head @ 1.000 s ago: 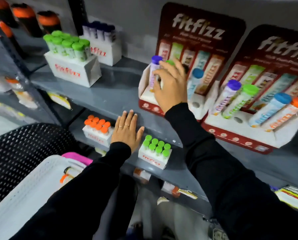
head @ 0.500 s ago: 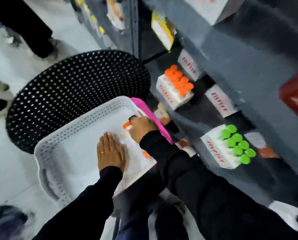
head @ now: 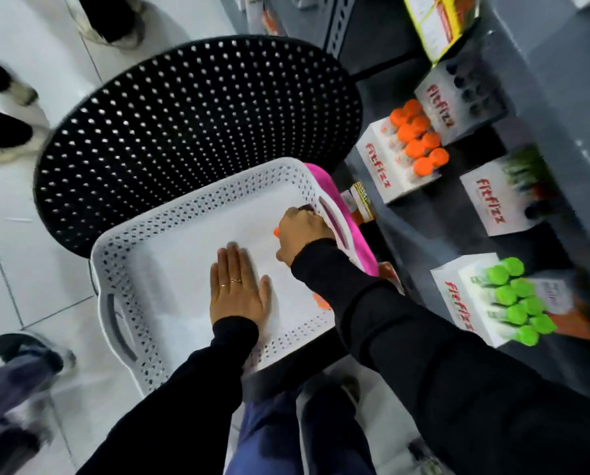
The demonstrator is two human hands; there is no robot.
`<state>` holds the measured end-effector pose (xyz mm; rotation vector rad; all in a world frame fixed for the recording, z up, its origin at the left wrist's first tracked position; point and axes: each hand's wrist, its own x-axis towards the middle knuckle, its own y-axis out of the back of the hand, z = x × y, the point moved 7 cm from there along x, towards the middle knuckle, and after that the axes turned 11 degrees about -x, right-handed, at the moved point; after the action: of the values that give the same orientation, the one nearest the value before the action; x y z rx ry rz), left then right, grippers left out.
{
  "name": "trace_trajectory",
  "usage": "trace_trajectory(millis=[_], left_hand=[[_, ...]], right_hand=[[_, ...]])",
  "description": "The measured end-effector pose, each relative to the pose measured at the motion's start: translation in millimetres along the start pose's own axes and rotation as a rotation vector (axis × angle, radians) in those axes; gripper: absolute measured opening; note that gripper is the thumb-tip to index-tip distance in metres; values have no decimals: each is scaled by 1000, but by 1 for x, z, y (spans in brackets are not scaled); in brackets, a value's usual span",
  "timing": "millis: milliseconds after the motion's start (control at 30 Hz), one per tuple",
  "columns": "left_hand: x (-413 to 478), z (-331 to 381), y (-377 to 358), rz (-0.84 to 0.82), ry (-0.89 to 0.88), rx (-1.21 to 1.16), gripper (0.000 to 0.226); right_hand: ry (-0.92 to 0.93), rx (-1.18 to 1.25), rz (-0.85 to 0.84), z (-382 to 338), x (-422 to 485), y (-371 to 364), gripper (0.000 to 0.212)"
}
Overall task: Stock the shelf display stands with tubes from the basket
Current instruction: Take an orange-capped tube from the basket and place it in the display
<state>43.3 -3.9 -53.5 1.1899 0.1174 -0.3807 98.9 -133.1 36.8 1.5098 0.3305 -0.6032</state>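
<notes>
A white perforated basket (head: 139, 269) rests on a black perforated chair (head: 191, 111). My right hand (head: 300, 234) is curled inside the basket's far right corner, closed around a tube of which only an orange cap tip (head: 275, 231) shows. My left hand (head: 237, 289) lies flat and open on the basket floor, fingers together, holding nothing. Another orange-capped tube (head: 321, 301) peeks out beside my right sleeve. The red display stands are out of view.
On the grey lower shelf (head: 560, 371) to the right stand white fitfizz boxes: orange-capped tubes (head: 413, 145), green-capped tubes (head: 516, 299), and two more boxes (head: 492, 197). A pink item (head: 338, 207) lies against the basket's right rim. Other people's feet (head: 6, 138) stand on the tiled floor.
My view dropped from the display stands to the basket. My right hand left the stand and closed on a tube in the basket; my left hand moved from the shelf to the basket floor.
</notes>
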Motion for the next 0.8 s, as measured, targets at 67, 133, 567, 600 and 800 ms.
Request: trace_trajectory(millis=[67,133,567,600,800], left_hand=[[2,2,2,3,-1,-6,70],[-1,3,5,-21,-2,-6,73],[-16,221,91,131,-564,-134,64],[-22,250,97,139,-644,-132,62],[-70,380,111,92,-908,-175,65]], right_hand=[[28,44,-33,10,-11,15,41],[40,93,-47,26,-29,34,36],[-306,96,184,187,-217,146,29],[-346,111,185,201,-235,151,20],[-472,214,202,266,-333,158,10]])
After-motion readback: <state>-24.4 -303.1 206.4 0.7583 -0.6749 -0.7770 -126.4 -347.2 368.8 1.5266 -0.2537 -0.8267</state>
